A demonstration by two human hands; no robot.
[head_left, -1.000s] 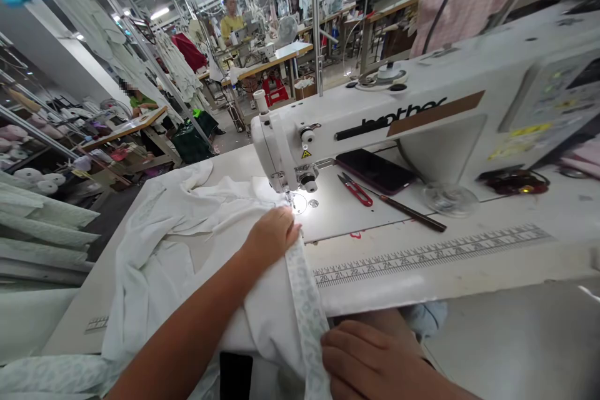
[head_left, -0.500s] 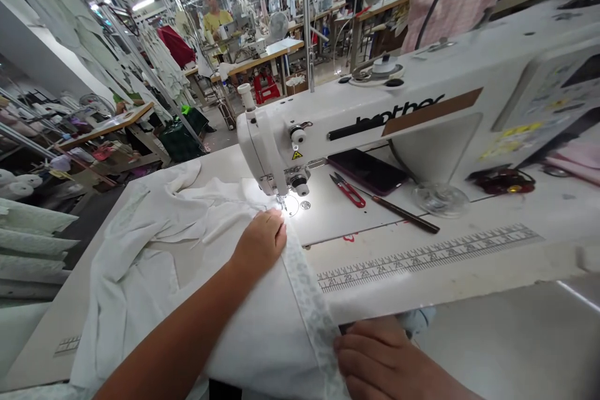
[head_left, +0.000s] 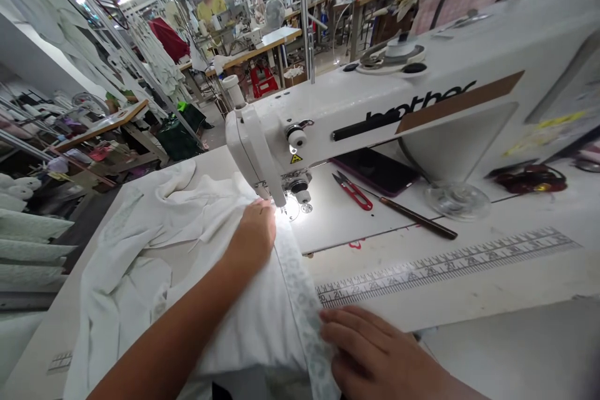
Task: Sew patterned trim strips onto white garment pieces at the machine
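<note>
White fabric (head_left: 154, 250) lies spread over the sewing table, with a patterned strip (head_left: 300, 300) along its right edge running toward the needle. My left hand (head_left: 255, 231) lies flat on the cloth, fingers stretched forward, just left of the presser foot (head_left: 293, 200) of the white sewing machine (head_left: 375, 106). My right hand (head_left: 370, 350) rests at the table's near edge, fingers extended and touching the patterned strip's side.
Red thread snips (head_left: 354, 192), a dark phone (head_left: 377, 170), a brown pencil-like stick (head_left: 417, 217) and a clear dish (head_left: 455, 200) lie under the machine arm. A ruler strip (head_left: 445, 265) runs along the table. Another person works at a far table (head_left: 262, 50).
My left hand slid forward with the cloth toward the needle. My right hand rose from below the table edge onto the strip, and its fingers stretched out.
</note>
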